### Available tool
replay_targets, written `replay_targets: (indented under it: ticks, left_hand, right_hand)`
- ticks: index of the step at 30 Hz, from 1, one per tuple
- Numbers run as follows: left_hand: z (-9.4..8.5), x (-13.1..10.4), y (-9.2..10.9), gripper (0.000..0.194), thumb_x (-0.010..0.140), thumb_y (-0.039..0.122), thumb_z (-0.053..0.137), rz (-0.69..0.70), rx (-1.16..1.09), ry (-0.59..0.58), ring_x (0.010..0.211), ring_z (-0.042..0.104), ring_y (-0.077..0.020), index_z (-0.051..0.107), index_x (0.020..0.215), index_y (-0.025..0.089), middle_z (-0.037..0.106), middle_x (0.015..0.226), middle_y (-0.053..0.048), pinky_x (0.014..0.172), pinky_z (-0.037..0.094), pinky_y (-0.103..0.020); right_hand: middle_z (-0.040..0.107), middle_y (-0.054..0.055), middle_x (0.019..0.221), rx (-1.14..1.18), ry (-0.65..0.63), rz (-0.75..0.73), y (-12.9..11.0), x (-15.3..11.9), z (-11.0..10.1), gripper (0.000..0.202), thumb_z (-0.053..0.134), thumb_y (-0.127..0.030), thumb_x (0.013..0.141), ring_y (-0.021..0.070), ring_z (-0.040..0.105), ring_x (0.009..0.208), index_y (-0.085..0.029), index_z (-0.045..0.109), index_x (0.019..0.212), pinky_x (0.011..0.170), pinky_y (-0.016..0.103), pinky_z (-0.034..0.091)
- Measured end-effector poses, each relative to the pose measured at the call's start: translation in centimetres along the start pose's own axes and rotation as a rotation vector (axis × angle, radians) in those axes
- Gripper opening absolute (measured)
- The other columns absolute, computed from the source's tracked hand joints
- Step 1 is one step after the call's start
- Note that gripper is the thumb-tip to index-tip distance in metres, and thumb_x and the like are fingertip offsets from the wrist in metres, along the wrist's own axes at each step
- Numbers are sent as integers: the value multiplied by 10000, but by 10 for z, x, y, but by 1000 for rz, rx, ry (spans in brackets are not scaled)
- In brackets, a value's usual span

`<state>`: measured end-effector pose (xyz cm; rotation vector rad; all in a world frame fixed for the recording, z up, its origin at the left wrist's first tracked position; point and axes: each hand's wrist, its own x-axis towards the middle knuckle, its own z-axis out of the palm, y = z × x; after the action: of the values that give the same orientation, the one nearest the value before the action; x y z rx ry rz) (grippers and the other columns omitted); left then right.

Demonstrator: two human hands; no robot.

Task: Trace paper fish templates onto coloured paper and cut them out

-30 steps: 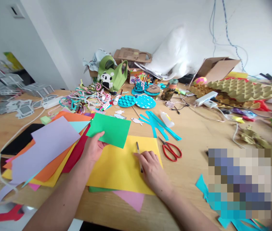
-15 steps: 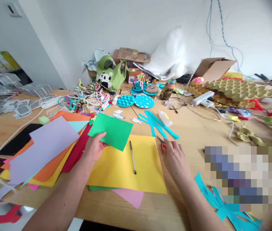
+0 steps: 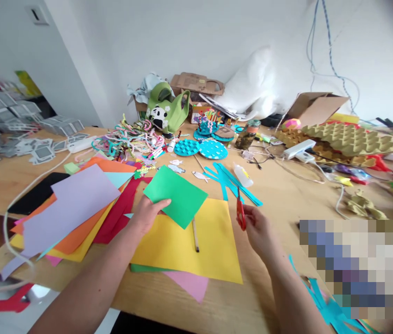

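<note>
Pinched between the thumb and fingers of my left hand (image 3: 151, 212) is a green sheet of paper (image 3: 177, 197), held above the table. Below it lies a large yellow sheet (image 3: 168, 246), with a pen (image 3: 196, 239) on it whose upper end the green paper covers. My right hand (image 3: 257, 225) grips a pair of red-handled scissors (image 3: 240, 213) just right of the yellow sheet, blades pointing up and away from me. Corners of a green and a pink sheet (image 3: 191, 284) stick out from beneath the yellow one.
Coloured paper (image 3: 71, 199) is piled on the left. Blue paper strips (image 3: 229, 181) and a glue bottle (image 3: 243, 175) lie beyond my right hand. Pipe cleaners (image 3: 130, 139), blue decorated discs (image 3: 213, 149), a green panda bag (image 3: 168, 111) and egg trays (image 3: 352, 137) stand farther back.
My right hand has picked the scissors up from the table. My left hand has moved right with the green paper, which now covers the pen's upper end. The view has shifted slightly.
</note>
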<state>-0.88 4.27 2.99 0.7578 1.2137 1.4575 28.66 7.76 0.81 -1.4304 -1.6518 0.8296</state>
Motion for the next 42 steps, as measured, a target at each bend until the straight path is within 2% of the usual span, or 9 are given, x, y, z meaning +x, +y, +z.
replay_targets:
  ticks: [2, 4, 8, 13, 17, 20, 25, 32, 42]
  left_hand:
    - [0, 0, -1, 567, 581, 241, 831, 23, 33, 7, 957, 662, -269, 662, 1118, 172, 717, 1054, -81, 763, 554, -347]
    - [-1, 1, -2, 590, 588, 247, 829, 36, 43, 11, 999, 651, -275, 654, 1149, 187, 711, 1080, -76, 808, 543, -358]
    - [-4, 3, -5, 490, 605, 285, 825, 55, 35, -19, 1023, 644, -295, 697, 1061, 160, 710, 1087, -96, 878, 517, -397]
    - [-3, 2, -3, 445, 629, 313, 814, 55, 5, -76, 1002, 653, -306, 708, 1024, 138, 714, 1074, -114, 893, 501, -426]
    - [0, 2, -1, 448, 616, 322, 820, 79, -11, -39, 1001, 654, -309, 712, 1005, 130, 717, 1065, -115, 899, 492, -421]
    - [0, 3, -2, 456, 606, 326, 826, 105, -19, -2, 1013, 650, -307, 712, 1000, 128, 717, 1067, -114, 910, 485, -413]
    - [0, 2, -2, 445, 617, 328, 822, 92, -26, -18, 1003, 654, -297, 709, 1001, 135, 717, 1066, -112, 860, 507, -385]
    - [1, 0, -2, 428, 647, 341, 806, 45, 15, -61, 850, 682, -259, 699, 1007, 137, 731, 990, -102, 705, 549, -348]
    - [0, 0, -7, 467, 668, 334, 796, 1, 20, -103, 868, 684, -239, 685, 1092, 172, 733, 999, -74, 755, 553, -350]
  right_hand:
    - [643, 85, 856, 252, -147, 54, -11, -3, 1, 293, 594, -403, 809, 185, 566, 706, -170, 634, 981, 593, 303, 446]
    - [647, 87, 874, 404, -257, 104, -20, -6, 2, 348, 657, -450, 776, 172, 554, 708, -172, 638, 983, 598, 292, 441]
    - [590, 50, 793, 516, -401, 143, -32, -13, 2, 376, 667, -496, 773, 149, 508, 674, -178, 606, 965, 598, 278, 418]
    - [526, 31, 728, 303, -505, -7, -43, -23, 5, 474, 487, -638, 826, 179, 496, 699, -183, 582, 919, 635, 307, 424]
    - [542, 34, 671, 43, -560, -25, -51, -31, 15, 407, 577, -578, 774, 158, 472, 633, -176, 544, 723, 563, 277, 376]
    - [518, 20, 620, -7, -623, -9, -52, -35, 23, 392, 601, -549, 751, 133, 428, 582, -171, 535, 672, 509, 255, 329]
    - [485, -4, 579, -17, -646, -20, -49, -38, 28, 373, 596, -523, 767, 112, 391, 547, -156, 585, 699, 488, 239, 297]
    - [456, -15, 571, 13, -671, 4, -44, -37, 30, 407, 571, -552, 781, 106, 374, 537, -151, 587, 711, 490, 242, 279]
    - [443, -19, 579, 35, -689, 71, -40, -38, 33, 428, 538, -562, 812, 103, 376, 523, -140, 566, 748, 489, 252, 272]
